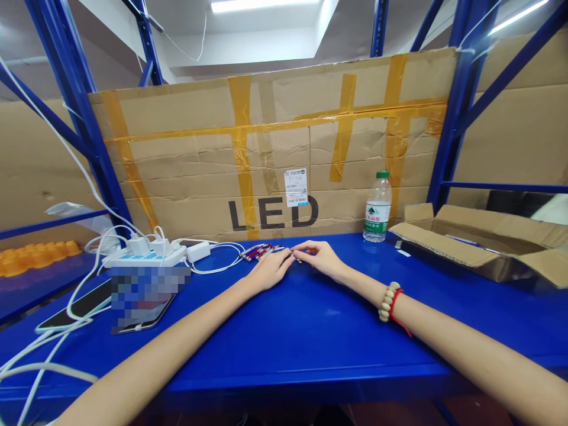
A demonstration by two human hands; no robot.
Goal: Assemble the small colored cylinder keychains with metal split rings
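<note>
My left hand (pixel 271 269) and my right hand (pixel 323 258) meet at the far middle of the blue table, fingertips almost touching. Both are closed, with the right thumb and fingers in a pinch. Small dark and shiny bits show between and just under the fingertips, too small to name. Right behind my left hand lies a small pile of slim red, purple and silver pen-like sticks (pixel 255 252). Beads and a red string circle my right wrist.
At the left are a white power strip (pixel 144 258) with plugs, looping white cables and two phone-like devices, one partly blurred out. A water bottle (pixel 377 208) stands back right, beside an open cardboard box (pixel 470 251) with a slim stick inside. Taped cardboard (pixel 195 177) closes off the back.
</note>
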